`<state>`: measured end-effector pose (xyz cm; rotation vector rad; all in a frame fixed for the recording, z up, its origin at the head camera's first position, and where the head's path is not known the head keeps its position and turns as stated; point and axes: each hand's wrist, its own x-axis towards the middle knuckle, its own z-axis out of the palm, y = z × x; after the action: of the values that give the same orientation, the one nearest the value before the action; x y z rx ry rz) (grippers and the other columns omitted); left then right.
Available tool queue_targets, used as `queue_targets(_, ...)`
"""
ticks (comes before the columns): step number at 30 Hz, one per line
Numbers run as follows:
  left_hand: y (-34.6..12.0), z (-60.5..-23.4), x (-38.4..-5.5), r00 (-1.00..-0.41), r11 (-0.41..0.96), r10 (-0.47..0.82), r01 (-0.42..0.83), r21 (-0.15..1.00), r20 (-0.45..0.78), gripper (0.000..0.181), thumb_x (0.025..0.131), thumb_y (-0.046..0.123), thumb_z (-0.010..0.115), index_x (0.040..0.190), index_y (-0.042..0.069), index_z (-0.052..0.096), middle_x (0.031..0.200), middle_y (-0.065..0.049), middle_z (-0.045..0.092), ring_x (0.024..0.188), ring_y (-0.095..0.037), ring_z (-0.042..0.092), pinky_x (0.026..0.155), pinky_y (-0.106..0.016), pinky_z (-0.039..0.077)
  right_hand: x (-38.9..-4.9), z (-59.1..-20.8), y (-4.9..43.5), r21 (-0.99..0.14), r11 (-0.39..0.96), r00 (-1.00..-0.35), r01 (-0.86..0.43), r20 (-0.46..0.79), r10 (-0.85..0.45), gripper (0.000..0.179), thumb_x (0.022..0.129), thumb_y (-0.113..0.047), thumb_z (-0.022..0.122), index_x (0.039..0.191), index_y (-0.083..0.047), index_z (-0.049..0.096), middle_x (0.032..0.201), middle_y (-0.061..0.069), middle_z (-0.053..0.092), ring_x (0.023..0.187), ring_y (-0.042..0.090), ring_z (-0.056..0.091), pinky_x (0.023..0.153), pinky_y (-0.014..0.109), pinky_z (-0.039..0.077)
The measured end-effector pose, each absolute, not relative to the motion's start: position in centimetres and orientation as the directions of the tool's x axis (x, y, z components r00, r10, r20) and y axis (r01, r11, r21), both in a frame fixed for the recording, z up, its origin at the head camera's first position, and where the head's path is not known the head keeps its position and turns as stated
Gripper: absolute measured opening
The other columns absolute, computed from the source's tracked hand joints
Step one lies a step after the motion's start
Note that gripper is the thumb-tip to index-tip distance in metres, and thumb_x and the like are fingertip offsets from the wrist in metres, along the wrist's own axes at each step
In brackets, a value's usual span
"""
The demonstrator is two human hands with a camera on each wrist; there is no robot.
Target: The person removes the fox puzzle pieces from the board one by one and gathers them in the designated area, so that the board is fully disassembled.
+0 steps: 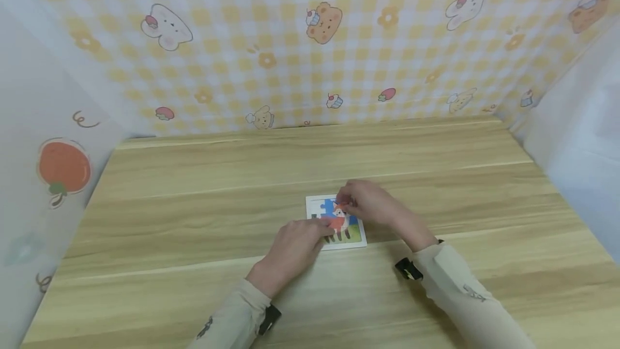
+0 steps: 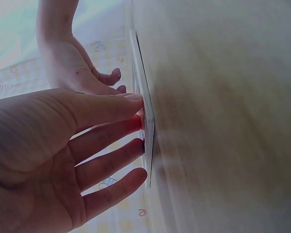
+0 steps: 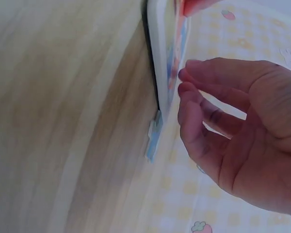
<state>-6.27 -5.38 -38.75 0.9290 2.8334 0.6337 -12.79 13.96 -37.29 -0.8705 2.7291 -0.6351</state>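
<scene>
A square fox jigsaw puzzle with a white border lies flat on the table, a white unfilled patch showing at its left side. My left hand reaches over its lower left, fingers fairly straight and fingertips on the fox picture. Seen edge-on in the left wrist view, the puzzle board meets these fingertips. At the upper right corner is my right hand, fingers bent, thumb and finger tips close together right at the picture. Nothing shows between them. In the right wrist view, a blue puzzle piece lies just beyond the board.
The wooden table stretches around the puzzle on every side. Behind it hangs a yellow checked cloth with cartoon animals. A white sheet with a strawberry print closes off the left side. Black straps sit at the wrists.
</scene>
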Motion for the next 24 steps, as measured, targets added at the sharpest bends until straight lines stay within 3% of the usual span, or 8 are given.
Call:
queue_targets(10, -5.2, -38.7, -6.3, -0.813, 0.726, 0.579, 0.545, 0.419, 0.055, 0.026, 0.085, 0.002, 0.059, 0.105, 0.014, 0.072, 0.121, 0.000, 0.061, 0.102, -0.020, 0.062, 0.057, -0.024, 0.047, -13.0, -37.2, 13.6, -0.432, 0.756, -0.819, -0.491, -0.068, -0.570, 0.014, 0.080, -0.005, 0.071, 0.094, -0.006, 0.069, 0.086, 0.001, 0.063, 0.078, 0.015, 0.059, 0.069, 0.028, 0.050)
queue_targets(20, -5.3, -38.5, -6.1, -0.825, 0.733, 0.565, 0.513, 0.446, 0.019, 0.024, 0.087, 0.005, 0.061, 0.107, 0.013, 0.071, 0.122, 0.001, 0.060, 0.106, -0.020, 0.060, 0.070, -0.032, 0.051, -13.6, -37.9, 13.6, -0.499, 0.761, -0.834, -0.415, -0.125, -0.537, 0.016, 0.081, -0.004, 0.070, 0.097, -0.009, 0.067, 0.079, -0.003, 0.058, 0.073, 0.013, 0.053, 0.066, 0.027, 0.046)
queue_targets(24, -5.4, -38.7, -6.0, -0.823, 0.731, 0.568, 0.513, 0.449, 0.016, 0.024, 0.086, 0.004, 0.061, 0.107, 0.012, 0.071, 0.121, 0.000, 0.061, 0.104, -0.021, 0.061, 0.069, -0.029, 0.050, -13.5, -38.2, 13.6, -0.528, 0.736, -0.825, -0.424, -0.109, -0.554, 0.016, 0.082, -0.002, 0.069, 0.097, -0.008, 0.065, 0.075, -0.003, 0.056, 0.069, 0.013, 0.051, 0.063, 0.026, 0.045)
